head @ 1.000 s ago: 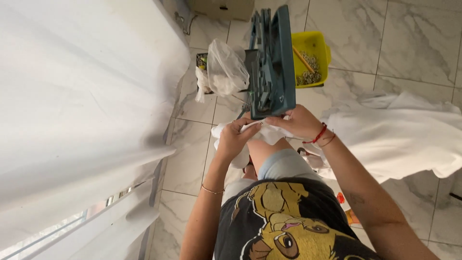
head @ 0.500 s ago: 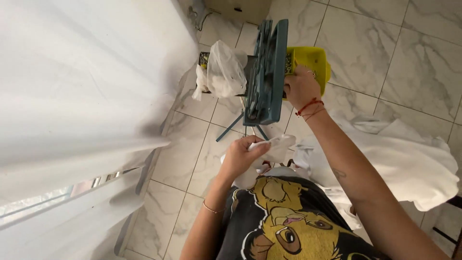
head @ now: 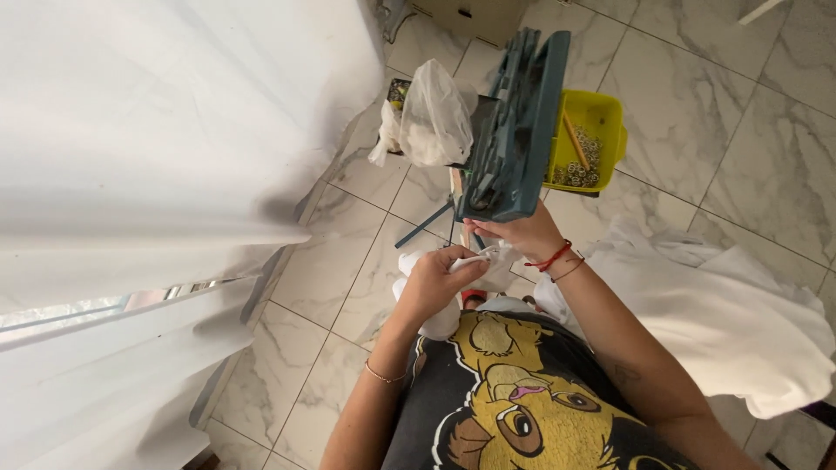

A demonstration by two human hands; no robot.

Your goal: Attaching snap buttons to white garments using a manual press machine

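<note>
The left hand [head: 433, 280] was closed around a bunched piece of white cloth [head: 440, 320], its fingers curled over the top fold, with a thin bracelet showing on the forearm below it. The right hand [head: 520, 233], wearing a red string band at the wrist, met the left at the same cloth, pinching its upper edge between the fingertips, just beneath the near end of a dark teal moulded plastic tool case [head: 515, 130]. Whether the right hand also touched the case could not be told. The case stood on edge above the floor, in the middle of the scene, its ribbed inside turned leftward.

Just right of the case sat a square yellow plastic tub [head: 611, 129] holding small metal rings and a wooden stick. On the case's left hung a crumpled translucent plastic bag [head: 435, 117]. A large heap of white fabric [head: 723, 318] lay on the right, near the person's right arm, and a white curtain [head: 148, 130] filled the left side of the view. Under everything ran a grey-veined marble tiled floor [head: 697, 78]. The person's dark shirt with a yellow cartoon lion print [head: 514, 409] took up the near edge.
</note>
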